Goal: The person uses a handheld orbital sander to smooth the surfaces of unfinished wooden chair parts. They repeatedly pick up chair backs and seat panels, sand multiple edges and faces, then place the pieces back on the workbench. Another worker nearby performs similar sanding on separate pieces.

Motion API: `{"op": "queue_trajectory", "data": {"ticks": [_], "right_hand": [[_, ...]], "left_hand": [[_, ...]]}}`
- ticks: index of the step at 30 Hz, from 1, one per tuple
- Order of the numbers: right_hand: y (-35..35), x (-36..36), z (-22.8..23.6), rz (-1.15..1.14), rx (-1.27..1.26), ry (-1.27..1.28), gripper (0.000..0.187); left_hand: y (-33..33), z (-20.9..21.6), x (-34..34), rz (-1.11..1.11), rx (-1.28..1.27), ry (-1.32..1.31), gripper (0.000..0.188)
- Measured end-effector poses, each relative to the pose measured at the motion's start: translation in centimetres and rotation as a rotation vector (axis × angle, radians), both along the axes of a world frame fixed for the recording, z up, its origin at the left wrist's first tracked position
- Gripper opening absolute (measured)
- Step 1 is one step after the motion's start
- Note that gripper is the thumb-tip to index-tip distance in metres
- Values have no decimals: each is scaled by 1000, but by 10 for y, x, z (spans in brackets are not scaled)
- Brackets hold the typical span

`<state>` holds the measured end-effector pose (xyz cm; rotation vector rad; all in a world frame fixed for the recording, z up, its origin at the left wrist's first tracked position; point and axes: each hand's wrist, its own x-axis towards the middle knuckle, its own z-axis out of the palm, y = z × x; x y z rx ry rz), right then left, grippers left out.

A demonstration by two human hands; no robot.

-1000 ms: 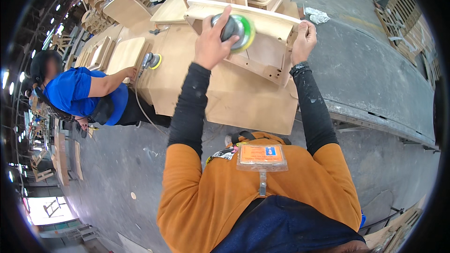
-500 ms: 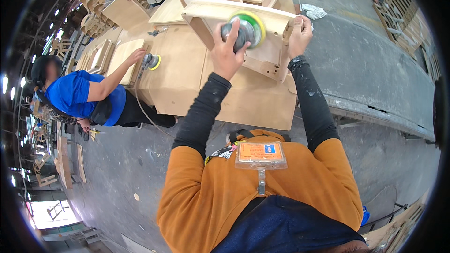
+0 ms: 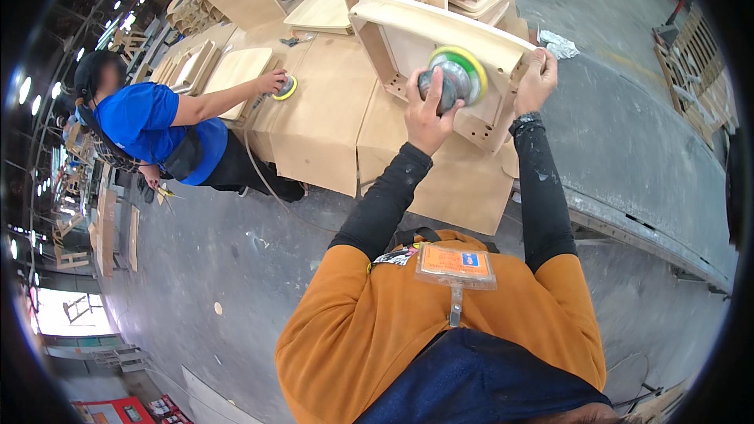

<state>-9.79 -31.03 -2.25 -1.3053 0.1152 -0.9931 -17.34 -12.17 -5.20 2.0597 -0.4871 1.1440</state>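
At the lower left edge a red sign [image 3: 118, 410] is cut off. The left hand [image 3: 428, 110] is closed around a round sander [image 3: 454, 78] with a green-yellow disc, pressed on the wooden chair frame [image 3: 440, 27]. An orange rectangular badge [image 3: 455, 265] hangs on the chest, and the right hand [image 3: 538, 82] grips the frame's right end, its fingertips hidden.

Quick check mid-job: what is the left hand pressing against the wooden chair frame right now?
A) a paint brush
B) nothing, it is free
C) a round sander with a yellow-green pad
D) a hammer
C: the left hand grips a round sander with a yellow-green pad set against the wooden chair frame, while the right hand holds the frame's end.
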Motion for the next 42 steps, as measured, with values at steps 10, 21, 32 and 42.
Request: {"op": "queue_trajectory", "data": {"ticks": [10, 21, 32, 42], "right_hand": [[-3, -9, -11, -51, -63, 38, 27], [3, -44, -8, -167, 10, 239, 37], [21, -53, -2, -277, -134, 311, 49], [19, -50, -1, -235, -56, 272, 53]], "left_hand": [[106, -130, 20, 175, 32, 846, 104], [213, -170, 109, 16, 414, 1130, 95], [303, -186, 195, 178, 173, 1156, 98], [305, -181, 194, 192, 40, 1099, 98]]}}
